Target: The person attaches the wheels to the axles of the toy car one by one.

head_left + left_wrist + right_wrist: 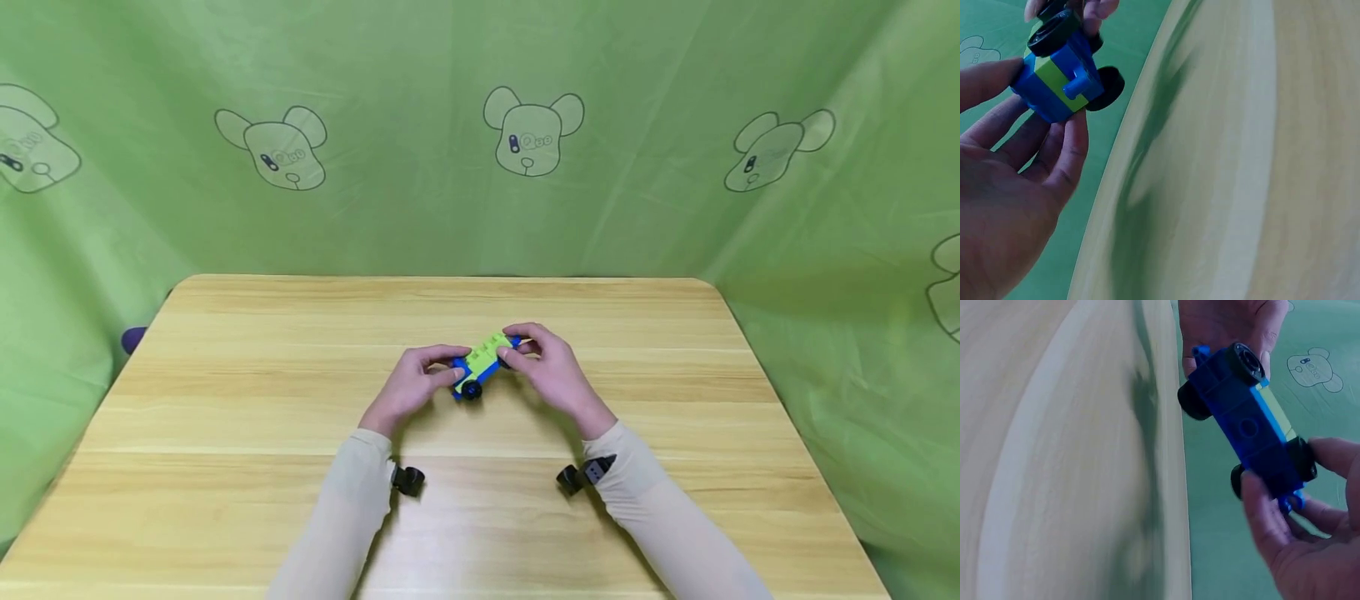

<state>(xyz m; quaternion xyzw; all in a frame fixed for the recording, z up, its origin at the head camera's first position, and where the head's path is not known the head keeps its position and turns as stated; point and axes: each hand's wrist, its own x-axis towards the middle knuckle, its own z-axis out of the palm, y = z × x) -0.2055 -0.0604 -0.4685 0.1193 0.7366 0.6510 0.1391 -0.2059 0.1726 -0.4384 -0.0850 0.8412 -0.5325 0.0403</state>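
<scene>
A toy car (483,360) of blue and lime-green building blocks, with black wheels, is held above the table between both hands. My left hand (415,379) pinches its near left end, thumb on one side and fingers on the other. At the far right end, my right hand (553,367) grips the car by a wheel and its side. In the right wrist view the dark blue underside of the car (1249,428) shows, with hooks at its ends. The left wrist view shows a blue peg (1075,86) on the end of the car.
The wooden table (225,375) spreads beneath both hands. Green curtains (420,208) with mouse-like drawings hang behind it and at both sides. A purple object (133,339) shows partly beyond the left edge. Small black cameras (409,481) sit on both wrists.
</scene>
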